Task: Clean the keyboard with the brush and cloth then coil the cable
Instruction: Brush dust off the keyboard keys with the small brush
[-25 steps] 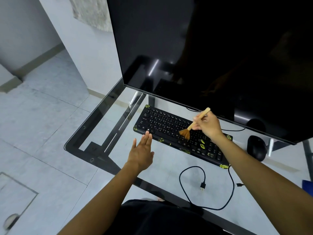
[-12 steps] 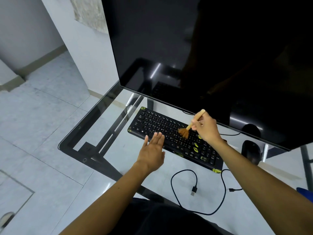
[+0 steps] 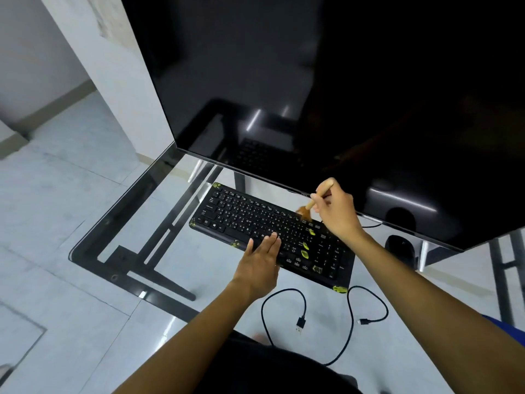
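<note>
A black keyboard (image 3: 244,220) with yellow-green marks on some keys and corners lies slantwise on the glass desk (image 3: 176,251). My right hand (image 3: 336,211) grips a small wooden brush (image 3: 314,200), its blurred brown bristles at the keyboard's far edge. My left hand (image 3: 260,261) lies flat with fingers together on the keyboard's near edge. A black cable (image 3: 284,305) with two free plug ends lies loose in curves on the glass near me. No cloth is in sight.
A big dark monitor (image 3: 312,95) hangs over the back of the desk, close above my right hand. A black mouse (image 3: 400,248) sits at the right under it. The desk's black frame edge (image 3: 93,237) runs along the left, with tiled floor beyond.
My left hand slid right along the keyboard's near edge and now rests on its keys. The brush moved from the middle keys up to the keyboard's far edge. The camera shifted.
</note>
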A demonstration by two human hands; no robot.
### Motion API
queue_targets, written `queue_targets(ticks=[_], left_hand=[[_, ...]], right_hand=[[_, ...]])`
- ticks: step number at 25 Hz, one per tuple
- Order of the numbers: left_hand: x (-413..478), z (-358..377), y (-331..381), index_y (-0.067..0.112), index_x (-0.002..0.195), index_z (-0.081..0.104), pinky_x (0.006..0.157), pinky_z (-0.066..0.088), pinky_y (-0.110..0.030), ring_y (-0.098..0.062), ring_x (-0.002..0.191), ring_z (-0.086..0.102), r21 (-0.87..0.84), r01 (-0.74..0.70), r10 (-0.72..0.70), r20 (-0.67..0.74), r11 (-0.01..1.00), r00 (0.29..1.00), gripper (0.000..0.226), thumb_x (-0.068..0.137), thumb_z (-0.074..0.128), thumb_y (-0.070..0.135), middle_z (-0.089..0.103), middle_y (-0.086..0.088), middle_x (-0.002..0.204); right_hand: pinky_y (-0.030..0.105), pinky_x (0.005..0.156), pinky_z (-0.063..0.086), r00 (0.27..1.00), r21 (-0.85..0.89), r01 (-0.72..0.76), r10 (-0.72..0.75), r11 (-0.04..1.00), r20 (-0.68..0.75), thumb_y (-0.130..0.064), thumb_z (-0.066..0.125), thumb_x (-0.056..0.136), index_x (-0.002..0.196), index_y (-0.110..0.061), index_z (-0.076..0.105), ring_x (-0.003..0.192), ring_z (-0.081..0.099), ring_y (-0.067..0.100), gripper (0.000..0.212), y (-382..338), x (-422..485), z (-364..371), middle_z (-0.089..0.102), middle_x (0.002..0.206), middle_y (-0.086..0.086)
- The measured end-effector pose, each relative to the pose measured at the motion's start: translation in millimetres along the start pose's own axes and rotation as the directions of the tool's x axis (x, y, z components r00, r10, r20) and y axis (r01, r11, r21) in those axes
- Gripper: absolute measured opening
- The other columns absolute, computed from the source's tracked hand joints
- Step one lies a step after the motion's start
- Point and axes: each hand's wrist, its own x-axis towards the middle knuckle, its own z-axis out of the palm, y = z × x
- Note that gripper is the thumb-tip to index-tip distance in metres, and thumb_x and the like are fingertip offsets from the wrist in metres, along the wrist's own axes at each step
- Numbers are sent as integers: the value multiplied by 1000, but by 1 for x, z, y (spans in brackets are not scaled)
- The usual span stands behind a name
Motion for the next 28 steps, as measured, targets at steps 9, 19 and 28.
queue_targets(ticks=[9, 19, 28], left_hand=[[0, 4, 2, 11, 151, -6, 121, -2, -41, -16, 148, -5, -16, 18, -17, 19, 1000, 1000, 65, 101, 32, 26, -11, -1, 160], [0, 5, -2, 9, 150, -7, 120, -4, -42, -17, 148, -7, 31, -12, 11, 31, 999, 999, 67, 100, 33, 26, -12, -2, 160], [0, 2, -5, 9, 151, -7, 118, -5, -41, -17, 148, -7, 52, -49, 46, 55, 997, 997, 67, 100, 34, 24, -12, -3, 160]], right_hand=[[9, 64, 44, 971, 122, 70, -40, 990, -236, -21, 69, 85, 85, -11, 60, 73, 62, -2, 13, -2, -22, -22, 65, 80, -12], [9, 61, 47, 909, 93, -237, 254, 967, -329, -23, 71, 83, 78, -9, 55, 73, 63, 7, 22, 48, -93, -43, 64, 73, -3], [13, 70, 49, 865, 148, -210, 254, 967, -432, -23, 69, 85, 79, -9, 55, 75, 65, 3, 20, 23, -107, -32, 65, 64, -13]])
